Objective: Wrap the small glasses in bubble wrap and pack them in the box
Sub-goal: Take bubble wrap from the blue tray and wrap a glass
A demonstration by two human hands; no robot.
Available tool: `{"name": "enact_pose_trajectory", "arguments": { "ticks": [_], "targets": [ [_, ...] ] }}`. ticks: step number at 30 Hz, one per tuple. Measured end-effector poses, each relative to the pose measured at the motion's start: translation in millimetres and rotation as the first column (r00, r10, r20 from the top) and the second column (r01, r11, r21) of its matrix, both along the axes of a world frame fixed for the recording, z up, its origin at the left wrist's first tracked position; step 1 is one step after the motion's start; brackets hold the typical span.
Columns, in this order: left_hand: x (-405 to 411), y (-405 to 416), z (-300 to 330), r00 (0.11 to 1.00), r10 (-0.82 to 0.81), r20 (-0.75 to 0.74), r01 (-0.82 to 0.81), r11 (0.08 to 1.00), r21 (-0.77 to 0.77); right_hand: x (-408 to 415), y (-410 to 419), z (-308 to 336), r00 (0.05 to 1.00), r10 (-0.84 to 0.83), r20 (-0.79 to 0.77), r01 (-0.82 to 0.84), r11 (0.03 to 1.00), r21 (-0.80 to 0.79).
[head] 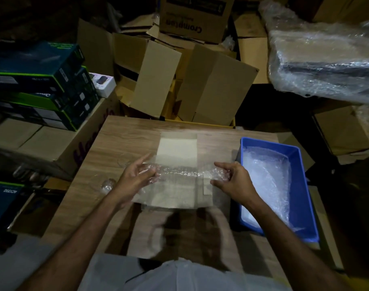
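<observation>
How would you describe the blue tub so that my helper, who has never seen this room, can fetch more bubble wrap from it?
Find the wooden table in the middle of the cluttered storeroom. On its right edge, just beyond the person's right hand, sits the blue tub, a rectangular plastic one. It is the only bright blue thing among the brown cardboard boxes, and crumpled clear bubble wrap lines its inside.

Bare forearms, pale grey shirt

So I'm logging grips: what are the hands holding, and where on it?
Both grip the bubble wrap sheet: left hand at its left end, right hand at its right end.
</observation>
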State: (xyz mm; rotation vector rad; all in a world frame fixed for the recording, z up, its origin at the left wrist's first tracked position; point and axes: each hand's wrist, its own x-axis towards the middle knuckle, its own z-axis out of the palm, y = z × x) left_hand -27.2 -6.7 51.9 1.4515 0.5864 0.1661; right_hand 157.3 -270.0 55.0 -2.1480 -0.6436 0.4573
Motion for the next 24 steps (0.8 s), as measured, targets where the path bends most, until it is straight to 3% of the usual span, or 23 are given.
{"name": "enact_pose_trajectory", "arguments": {
  "ticks": [3,5,7,9,11,14,16,18,22,24],
  "targets": [
    [-3,0,3,0.976,-0.178,-0.123,0.199,0.962,0.189,2,2,1,0.997,0.058,0.046,-0.055,0.996,-0.070],
    [0,0,0,0.974,-0.138,-0.178,0.202,0.883,0.423,5,4,-2,0.985,0.144,0.096,-0.133,0.985,-0.115],
    [4,0,-1,0.973,-0.074,-0.220,0.202,0.737,0.645,12,3,-9,0.972,0.216,0.096,-0.204,0.971,-0.123],
    [3,4,1,0.963,-0.051,-0.264,0.230,0.666,0.710,19,-2,-9,0.953,0.268,0.139,-0.238,0.950,-0.204],
    [-4,11,5,0.956,-0.081,-0.282,0.256,0.702,0.665,24,-7,2,0.949,0.295,0.113,-0.267,0.940,-0.214],
    [-12,19,27,0.898,-0.314,-0.309,0.427,0.794,0.432,21,-9,26,0.947,0.246,-0.204,-0.236,0.969,0.074],
    [-13,22,40,0.775,-0.514,-0.367,0.617,0.741,0.265,17,-5,33,0.917,0.277,-0.287,-0.222,0.952,0.209],
    [-8,18,48,0.683,-0.601,-0.415,0.714,0.669,0.206,11,4,39,0.900,0.315,-0.302,-0.243,0.937,0.252],
    [17,-15,53,0.750,-0.585,-0.309,0.627,0.777,0.051,10,26,43,0.867,0.297,-0.400,-0.161,0.927,0.338],
    [25,-25,50,0.809,-0.538,-0.234,0.567,0.821,0.071,16,27,39,0.743,0.295,-0.601,-0.024,0.909,0.417]
  ]
}}
